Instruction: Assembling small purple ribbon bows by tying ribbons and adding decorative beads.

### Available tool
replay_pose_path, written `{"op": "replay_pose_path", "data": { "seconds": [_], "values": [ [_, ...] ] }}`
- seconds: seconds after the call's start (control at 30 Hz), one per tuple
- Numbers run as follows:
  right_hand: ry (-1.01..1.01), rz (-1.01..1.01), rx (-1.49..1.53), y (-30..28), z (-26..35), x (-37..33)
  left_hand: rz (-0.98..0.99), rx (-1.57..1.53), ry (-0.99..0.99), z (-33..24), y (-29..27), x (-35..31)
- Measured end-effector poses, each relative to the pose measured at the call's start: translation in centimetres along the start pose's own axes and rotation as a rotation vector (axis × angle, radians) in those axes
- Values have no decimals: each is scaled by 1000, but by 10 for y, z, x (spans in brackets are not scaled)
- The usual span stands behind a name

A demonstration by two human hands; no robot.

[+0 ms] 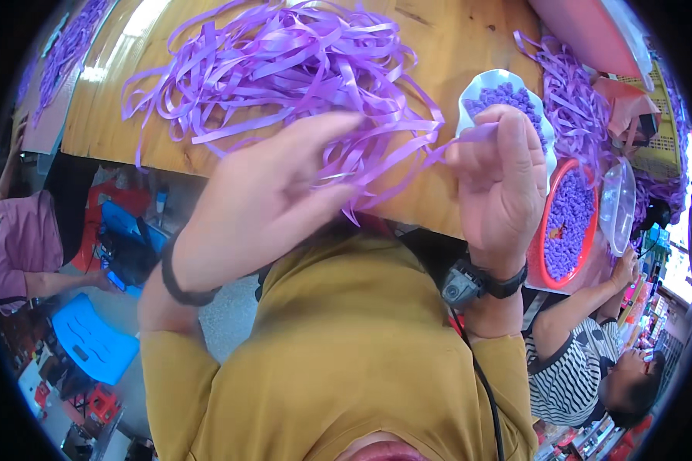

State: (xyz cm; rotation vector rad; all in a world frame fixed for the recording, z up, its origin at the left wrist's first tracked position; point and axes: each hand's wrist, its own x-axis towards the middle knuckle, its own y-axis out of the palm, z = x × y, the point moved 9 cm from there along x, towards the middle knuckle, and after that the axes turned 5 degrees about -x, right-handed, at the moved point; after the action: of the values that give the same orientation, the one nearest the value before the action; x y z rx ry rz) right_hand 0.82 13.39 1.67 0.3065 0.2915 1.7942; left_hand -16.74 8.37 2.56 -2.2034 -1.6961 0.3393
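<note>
My right hand is closed in a pinch on the end of a purple ribbon, just over a white wavy-edged dish of small purple pieces. The ribbon runs left from it toward a big loose heap of purple ribbons on the wooden table. My left hand, somewhat blurred, is above the table's near edge in front of that heap. Its thumb and fingers are spread apart, with ribbon strands showing behind the gap. No held thing can be made out in it.
To the right stand an orange-red basin full of small purple pieces and a clear plastic container. More purple ribbons lie behind them. A person in stripes is at the right; another in pink is at the left, near a blue stool.
</note>
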Motion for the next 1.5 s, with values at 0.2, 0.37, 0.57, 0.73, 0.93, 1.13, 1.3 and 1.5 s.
{"op": "replay_pose_path", "data": {
  "seconds": [0.2, 0.37, 0.57, 0.73, 0.93, 1.13, 1.3, 1.5],
  "values": [
    [-11, -27, 296, -1, 26, -3, 433, 307, 322, -12, 64, 66],
    [-163, -4, 428, -54, 93, -16, 214, 586, 256, 26, 22, 103],
    [-296, -90, 359, -157, 171, -63, 86, 688, 184, 69, -47, 136],
    [-599, -567, -63, -205, 240, -121, -49, 455, 95, 77, -98, 146],
    [-174, -254, -541, -112, 189, -105, 78, 335, -60, -22, -49, 112],
    [-862, -715, -580, -200, 324, -220, -5, 717, -31, -23, -72, 96],
    [-623, -938, -1583, -111, 255, -178, -15, 48, 2, -39, -28, 82],
    [-62, 206, -1002, -22, 91, -88, 673, -585, -130, -92, 109, 30]
  ]
}}
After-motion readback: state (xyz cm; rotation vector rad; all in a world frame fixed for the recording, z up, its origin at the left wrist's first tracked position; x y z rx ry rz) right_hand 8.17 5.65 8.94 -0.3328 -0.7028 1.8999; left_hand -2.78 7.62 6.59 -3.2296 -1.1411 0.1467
